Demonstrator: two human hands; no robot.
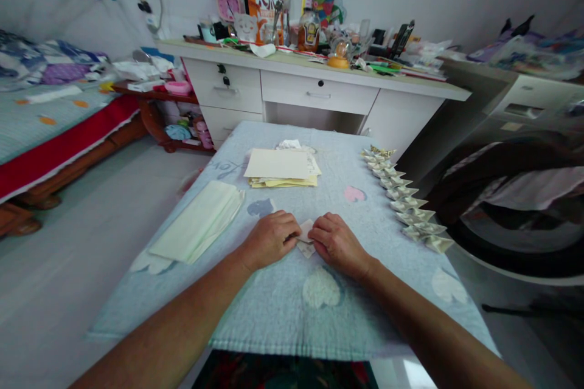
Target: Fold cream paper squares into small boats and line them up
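Note:
Between my two hands, near the middle of the cloth-covered table, is a small folded piece of paper. My left hand pinches its left side, and my right hand grips its right side. Fingers partly hide the paper. Beyond my hands lies a stack of paper sheets, cream on top with yellowish ones below. To the left is a pile of long pale green sheets. Along the right edge runs a row of several folded paper pieces with pointed ends.
Crumpled white paper sits behind the stack. A white desk crowded with jars and bags stands against the wall. A washing machine is at the right, a bed at the left.

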